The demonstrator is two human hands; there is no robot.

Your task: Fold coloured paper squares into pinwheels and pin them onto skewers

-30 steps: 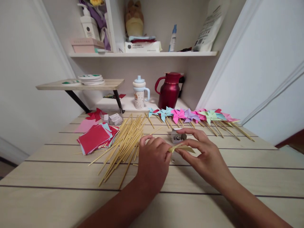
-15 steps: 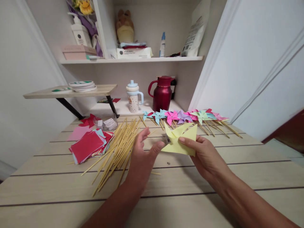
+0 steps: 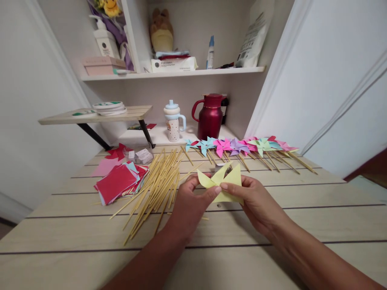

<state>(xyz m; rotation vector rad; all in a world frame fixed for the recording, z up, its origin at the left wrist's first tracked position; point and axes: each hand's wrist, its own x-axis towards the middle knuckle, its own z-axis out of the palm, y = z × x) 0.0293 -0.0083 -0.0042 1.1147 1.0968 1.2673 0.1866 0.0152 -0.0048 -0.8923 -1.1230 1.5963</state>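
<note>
Both hands hold a pale yellow folded paper piece (image 3: 225, 181) with pointed flaps, raised above the wooden table (image 3: 272, 225). My left hand (image 3: 190, 205) pinches its left side between thumb and fingers. My right hand (image 3: 256, 201) grips its right side, thumb on the front. A heap of thin wooden sticks (image 3: 157, 183) lies just left of my left hand. A small container (image 3: 220, 165) is mostly hidden behind the paper.
A stack of red and coloured paper squares (image 3: 119, 181) lies at the left. A row of finished paper pinwheels on sticks (image 3: 244, 147) lies across the back right. Behind stand a red jug (image 3: 210, 117), a spouted cup (image 3: 173, 121), a small side shelf (image 3: 96, 114) and wall shelves.
The yellow paper was flat and low near the table a second ago, then lifted by my right hand alone. Now my left hand has closed on its left side too.
</note>
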